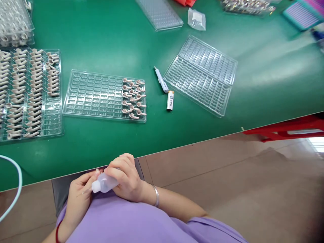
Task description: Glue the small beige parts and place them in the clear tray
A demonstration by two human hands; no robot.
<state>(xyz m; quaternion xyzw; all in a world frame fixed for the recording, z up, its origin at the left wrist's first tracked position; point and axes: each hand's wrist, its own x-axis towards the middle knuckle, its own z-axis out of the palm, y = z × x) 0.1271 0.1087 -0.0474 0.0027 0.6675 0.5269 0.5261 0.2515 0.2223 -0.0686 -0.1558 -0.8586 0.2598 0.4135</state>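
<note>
Just below the near edge of the worktop (106, 141), over the lap, the right hand (128, 179) grips a small squeeze bottle (106, 183) while the left hand (79, 195) pinches its nozzle end. Farther in, a clear tray (86, 96) holds beige parts (133, 99), and a lighter (170, 100) lies just beside it.

Green table (106, 30), clear grid-patterned trays (96, 96), beige parts (133, 99), translucent white bottle (105, 184), purple sleeve (121, 222).

Right hand (128, 179) grips squeeze bottle (103, 184); left hand (81, 194) pinches its tip.
</note>
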